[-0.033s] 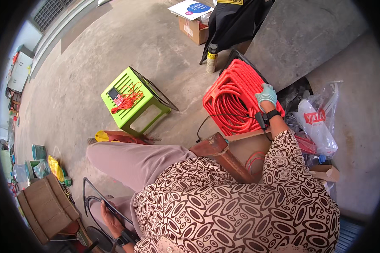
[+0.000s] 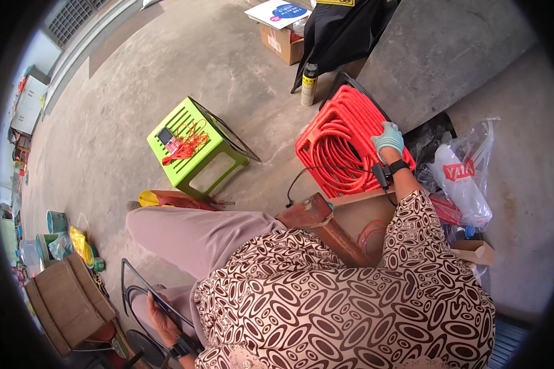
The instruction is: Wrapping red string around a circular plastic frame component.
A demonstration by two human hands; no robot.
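Right hand (image 2: 389, 140), gloved, laid on right edge of red coil (image 2: 338, 154), just beside grey slab's (image 2: 437, 55) left edge, likely steadying it; grip cannot be told. Left hand (image 2: 160, 320), bare, curled around black loop (image 2: 171, 309). Phone (image 2: 165, 135) near green stool's (image 2: 180, 175) left edge, beside red cord (image 2: 191, 145); presumably kept off the floor. Plastic bag (image 2: 452, 197): red-and-white print. Can (image 2: 309, 86): yellow-marked label.

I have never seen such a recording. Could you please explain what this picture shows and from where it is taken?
There is no robot: these are a person's own two hands, seen from a camera worn on the head, looking down. The right hand, in a pale green glove, rests on red coils. The left hand is at a thin black loop; its grip is partly hidden. On the green stool lie a small device and tangled red cord.
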